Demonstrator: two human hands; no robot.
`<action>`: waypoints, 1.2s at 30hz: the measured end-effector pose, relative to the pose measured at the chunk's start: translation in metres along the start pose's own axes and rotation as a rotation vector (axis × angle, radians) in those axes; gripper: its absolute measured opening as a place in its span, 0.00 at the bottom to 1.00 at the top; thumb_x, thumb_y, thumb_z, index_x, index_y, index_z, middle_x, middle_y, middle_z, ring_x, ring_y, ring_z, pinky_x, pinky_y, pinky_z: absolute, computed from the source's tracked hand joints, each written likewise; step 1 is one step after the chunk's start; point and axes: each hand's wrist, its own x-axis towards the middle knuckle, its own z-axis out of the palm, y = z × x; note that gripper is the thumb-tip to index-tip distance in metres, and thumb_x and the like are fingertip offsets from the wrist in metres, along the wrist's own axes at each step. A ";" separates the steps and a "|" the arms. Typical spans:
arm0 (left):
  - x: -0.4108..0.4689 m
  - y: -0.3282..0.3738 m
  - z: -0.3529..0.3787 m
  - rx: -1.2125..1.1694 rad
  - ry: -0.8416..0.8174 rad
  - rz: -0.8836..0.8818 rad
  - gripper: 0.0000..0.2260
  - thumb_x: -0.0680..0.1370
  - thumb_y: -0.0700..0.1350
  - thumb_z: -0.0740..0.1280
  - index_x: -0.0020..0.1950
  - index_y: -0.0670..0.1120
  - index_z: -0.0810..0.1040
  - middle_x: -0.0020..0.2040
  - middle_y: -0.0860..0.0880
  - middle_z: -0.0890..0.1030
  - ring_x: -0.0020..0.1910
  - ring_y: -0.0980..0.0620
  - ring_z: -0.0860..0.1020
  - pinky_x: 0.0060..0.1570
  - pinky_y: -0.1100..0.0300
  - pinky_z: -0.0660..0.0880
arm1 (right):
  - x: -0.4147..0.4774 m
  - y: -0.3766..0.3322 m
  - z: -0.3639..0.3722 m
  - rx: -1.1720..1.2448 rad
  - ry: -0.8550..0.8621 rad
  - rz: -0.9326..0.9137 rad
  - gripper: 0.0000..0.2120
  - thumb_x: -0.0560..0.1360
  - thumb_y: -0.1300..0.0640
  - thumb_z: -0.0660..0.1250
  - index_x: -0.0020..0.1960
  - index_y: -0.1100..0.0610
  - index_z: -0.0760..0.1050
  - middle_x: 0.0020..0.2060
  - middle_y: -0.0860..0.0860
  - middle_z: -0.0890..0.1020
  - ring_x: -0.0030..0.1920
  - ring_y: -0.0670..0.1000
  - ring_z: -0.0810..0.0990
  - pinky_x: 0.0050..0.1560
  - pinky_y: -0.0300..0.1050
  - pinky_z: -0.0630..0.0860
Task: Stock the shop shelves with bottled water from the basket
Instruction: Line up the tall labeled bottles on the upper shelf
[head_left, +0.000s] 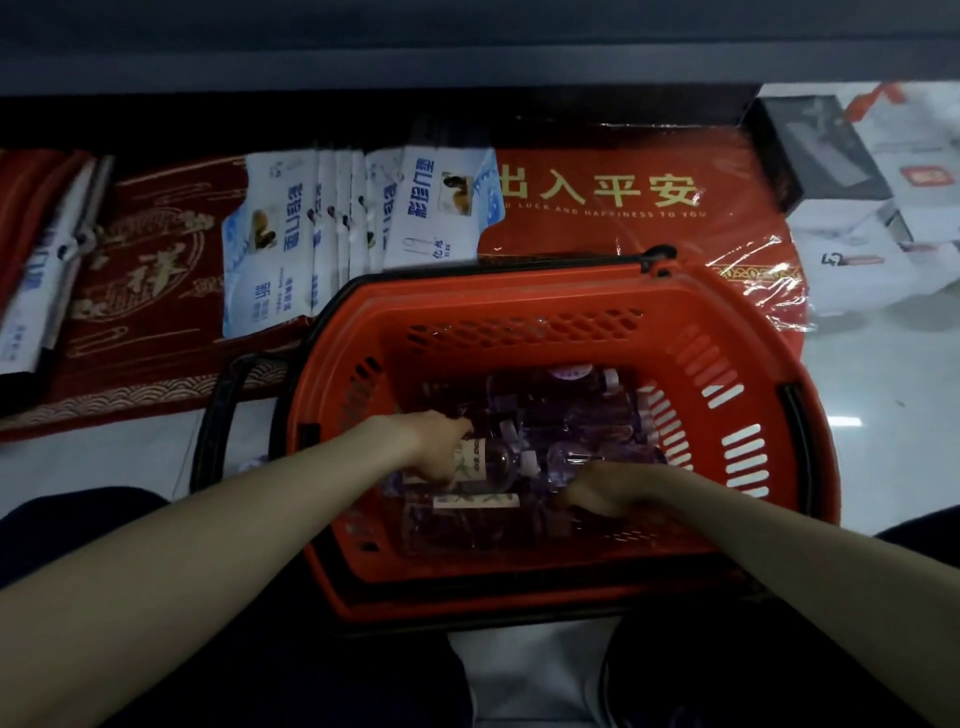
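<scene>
Basket (722, 332), 12 o'clock: our left hand (434, 447) fingers pinching a bottle (485, 460); right hand (605, 491) fingers curled, grip unclear.

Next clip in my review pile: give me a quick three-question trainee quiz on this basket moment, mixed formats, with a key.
1. True or false: both hands are inside the red basket.
2. Multiple choice: the bottles in the basket are A) standing upright in rows, B) lying on their sides in a heap, C) stacked on the shelf.
3. Short answer: which hand rests on the bottle with the white label?

Key
1. True: the left hand and the right hand are both down among the bottles.
2. B.
3. The left hand; whether the right hand grips anything cannot be told.
</scene>
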 end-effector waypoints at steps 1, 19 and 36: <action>0.001 -0.002 0.001 -0.032 -0.007 0.003 0.35 0.78 0.48 0.73 0.82 0.50 0.61 0.68 0.45 0.77 0.63 0.44 0.79 0.57 0.54 0.78 | 0.001 -0.001 0.002 0.073 -0.008 0.048 0.16 0.86 0.64 0.56 0.71 0.66 0.73 0.70 0.63 0.76 0.70 0.61 0.75 0.66 0.46 0.64; 0.002 -0.003 0.018 0.007 0.013 -0.004 0.40 0.80 0.50 0.73 0.84 0.47 0.53 0.81 0.38 0.55 0.80 0.32 0.56 0.76 0.40 0.66 | 0.038 0.022 0.020 0.652 -0.087 0.144 0.23 0.76 0.49 0.71 0.68 0.58 0.78 0.66 0.59 0.81 0.68 0.61 0.79 0.49 0.44 0.79; -0.002 -0.010 0.011 -0.121 0.057 0.026 0.44 0.78 0.52 0.75 0.84 0.44 0.50 0.73 0.39 0.72 0.69 0.38 0.75 0.62 0.50 0.76 | -0.009 -0.015 -0.003 0.358 0.157 0.051 0.08 0.83 0.58 0.64 0.47 0.56 0.79 0.39 0.49 0.79 0.37 0.46 0.75 0.32 0.34 0.71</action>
